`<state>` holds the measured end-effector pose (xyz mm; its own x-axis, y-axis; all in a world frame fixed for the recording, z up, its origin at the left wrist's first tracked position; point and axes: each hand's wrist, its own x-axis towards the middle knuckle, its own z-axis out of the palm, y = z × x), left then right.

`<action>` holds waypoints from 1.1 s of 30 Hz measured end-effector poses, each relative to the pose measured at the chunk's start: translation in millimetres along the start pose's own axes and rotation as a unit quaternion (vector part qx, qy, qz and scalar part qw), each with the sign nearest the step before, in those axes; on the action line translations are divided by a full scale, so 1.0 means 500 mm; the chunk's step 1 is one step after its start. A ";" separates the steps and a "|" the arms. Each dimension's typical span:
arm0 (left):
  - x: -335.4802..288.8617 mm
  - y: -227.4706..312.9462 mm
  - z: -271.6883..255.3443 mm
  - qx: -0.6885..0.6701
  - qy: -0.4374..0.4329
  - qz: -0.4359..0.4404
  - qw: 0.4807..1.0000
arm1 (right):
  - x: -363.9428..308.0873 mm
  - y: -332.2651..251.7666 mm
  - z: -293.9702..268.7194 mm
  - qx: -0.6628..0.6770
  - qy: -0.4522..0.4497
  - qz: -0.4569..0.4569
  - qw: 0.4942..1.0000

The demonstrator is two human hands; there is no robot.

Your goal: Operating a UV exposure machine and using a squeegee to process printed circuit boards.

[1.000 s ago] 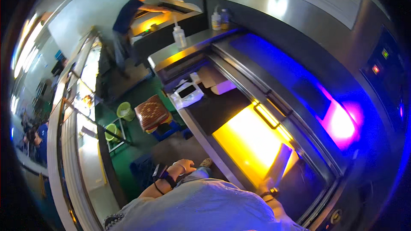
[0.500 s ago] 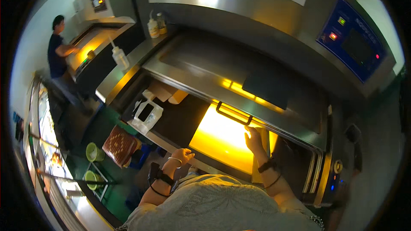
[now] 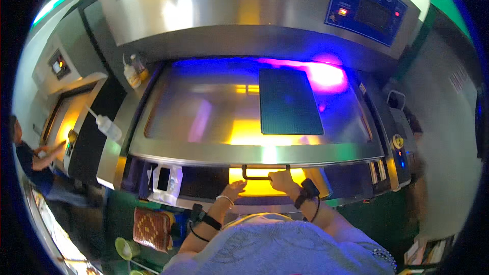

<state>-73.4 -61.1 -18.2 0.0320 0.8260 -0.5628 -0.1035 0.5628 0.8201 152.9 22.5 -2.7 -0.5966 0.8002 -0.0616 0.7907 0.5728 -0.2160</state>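
A wide steel sliding panel (image 3: 214, 150) covers most of the machine in front of me, with a black U-shaped handle (image 3: 257, 177) on its front edge. My right hand (image 3: 283, 182) is closed round the handle's right part. Just left of and below the handle is my left hand (image 3: 233, 190), fingers loosely stretched toward it and holding nothing. Below the handle glows a yellow-lit surface (image 3: 260, 189). A dark flat sheet (image 3: 290, 103) lies on top of the panel, right of its middle.
Left of the yellow surface lies a white package (image 3: 167, 189) with a dark rectangle. Squeeze bottles (image 3: 108, 127) stand on the left ledge. A blue control panel (image 3: 364, 7) is at upper right. Another person (image 3: 35, 160) works at the far left. A brown patterned stool seat (image 3: 152, 229) stands lower left.
My right hand has closed on the handle, and my left hand has come closer to it. The front opening looks narrower. Blue-violet light now shows at the back. My view has turned right.
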 end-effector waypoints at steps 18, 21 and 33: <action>-0.092 0.105 0.035 -0.226 -0.171 -0.063 0.957 | -0.080 -0.097 -0.265 0.132 0.007 -0.148 0.980; -0.170 0.192 0.018 -0.179 -0.225 -0.030 0.957 | -0.073 -0.107 -0.363 0.029 -0.248 -0.137 0.959; -0.201 0.557 0.043 -0.114 -0.097 0.412 0.899 | -0.054 -0.044 -0.806 0.101 0.319 -0.325 0.884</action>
<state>-84.2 13.3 269.0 0.0222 0.9616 0.2735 -0.3719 -0.2459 0.8951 206.9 60.0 396.6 -0.6658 0.2874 0.6885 0.2307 0.9569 -0.1763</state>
